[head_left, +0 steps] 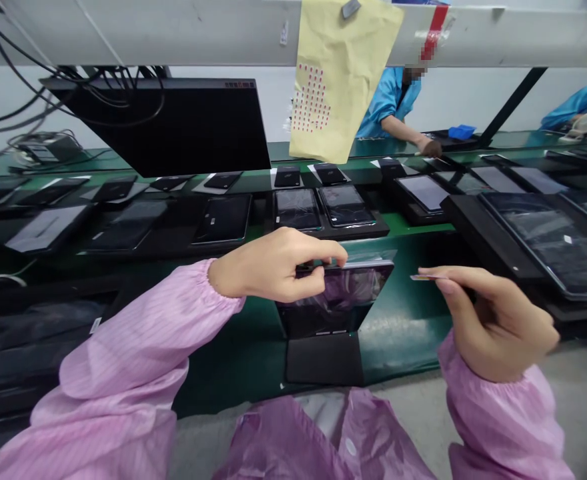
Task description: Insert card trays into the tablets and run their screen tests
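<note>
A dark tablet (348, 293) with a glossy screen and clear film stands tilted on the green table, in the middle of the head view. Below it a black flap (323, 360) lies flat near the table's front edge. My left hand (278, 263) grips the tablet's top edge, thumb in front and fingers curled over. To the right, apart from the tablet, my right hand (493, 313) pinches a small thin flat piece (426, 277) between thumb and forefinger.
Rows of tablets in black trays (381, 229) line the table behind. A monitor (173, 127) and yellow sheet (343, 80) hang above. More boxed tablets (558, 240) sit at right. Across the table, a person in blue (386, 103) reaches toward items; another blue sleeve (583, 100) is at far right.
</note>
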Tool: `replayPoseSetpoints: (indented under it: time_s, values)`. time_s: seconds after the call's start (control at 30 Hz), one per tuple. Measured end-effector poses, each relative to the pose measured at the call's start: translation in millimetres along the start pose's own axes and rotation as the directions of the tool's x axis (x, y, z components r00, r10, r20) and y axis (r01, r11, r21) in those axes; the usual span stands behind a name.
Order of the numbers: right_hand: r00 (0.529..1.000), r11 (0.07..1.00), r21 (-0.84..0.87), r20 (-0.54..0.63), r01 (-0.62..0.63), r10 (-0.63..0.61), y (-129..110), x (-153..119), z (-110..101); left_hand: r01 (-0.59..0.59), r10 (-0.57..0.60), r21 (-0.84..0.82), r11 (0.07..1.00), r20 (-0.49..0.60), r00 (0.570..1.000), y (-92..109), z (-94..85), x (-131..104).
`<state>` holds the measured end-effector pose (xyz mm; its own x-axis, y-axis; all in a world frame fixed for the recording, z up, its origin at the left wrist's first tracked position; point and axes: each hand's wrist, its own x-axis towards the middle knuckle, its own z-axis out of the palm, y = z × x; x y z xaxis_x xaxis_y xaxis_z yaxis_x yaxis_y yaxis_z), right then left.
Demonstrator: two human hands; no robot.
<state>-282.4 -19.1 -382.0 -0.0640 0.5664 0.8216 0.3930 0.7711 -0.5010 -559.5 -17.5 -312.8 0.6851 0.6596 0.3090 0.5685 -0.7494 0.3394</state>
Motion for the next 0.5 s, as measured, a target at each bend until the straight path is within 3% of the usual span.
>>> replayPoseSetpoints:
  time_s: [0.1, 0.2, 0.37, 0.5]
  values:
    - [0.99, 0.983, 0.134, -0.046, -0.123, 0.13, 2.5, -14.8, 17.4, -0.001, 0.001, 0.007, 1.0, 0.0, 1.0, 2.4, 0.0, 0.8]
    - [0.952, 0.923, 0.299, -0.113, -0.241, 0.285, 5.2, -42.4, 42.2, 0.004, -0.004, 0.001, 1.0, -0.015, 1.0, 4.1, 1.0, 1.2]
    - [0.931, 0.938, 0.284, -0.246, -0.198, 0.271, 0.1, -64.7, 70.8, 0.013, -0.013, -0.012, 1.0, -0.04, 0.999, 4.3, 4.5, 1.4]
    - [0.905, 0.9, 0.358, -0.247, -0.247, 0.347, 2.3, -61.5, 70.6, 0.059, -0.061, -0.028, 0.998, -0.052, 0.997, 1.8, 4.7, 3.4]
